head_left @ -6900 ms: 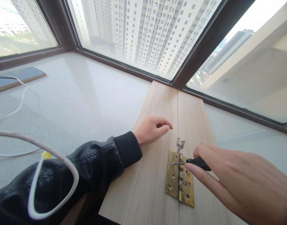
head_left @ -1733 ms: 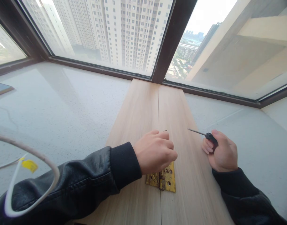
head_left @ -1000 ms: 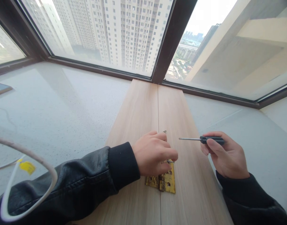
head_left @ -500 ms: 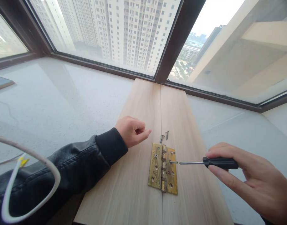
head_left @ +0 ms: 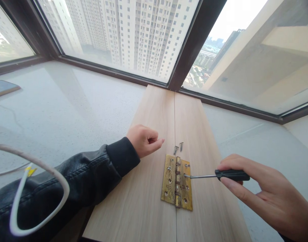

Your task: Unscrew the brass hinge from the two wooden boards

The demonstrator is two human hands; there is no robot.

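Note:
My right hand (head_left: 267, 193) holds a small screwdriver (head_left: 233, 174) by its black handle, fingers and thumb pinched around it. The shaft lies nearly level, and its tip meets a small screw (head_left: 187, 175) sticking out of the right leaf of a worn brass hinge (head_left: 184, 195). The hinge lies spread across the seam between two pale wooden boards (head_left: 154, 114). My left hand (head_left: 145, 140) rests on the left board as a loose fist, apart from the hinge, with nothing visible in it. Two loose screws (head_left: 181, 146) lie just above the hinge.
A white cable (head_left: 65, 195) loops in front of my left sleeve at lower left. A phone-like flat object (head_left: 5, 88) lies on the white sill (head_left: 103, 104) at far left. Dark window frames (head_left: 113, 72) bound the back.
The screwdriver has moved left, closing the small gap to the screw, so its tip now meets it. My left hand keeps its pose. The whole view has shifted slightly.

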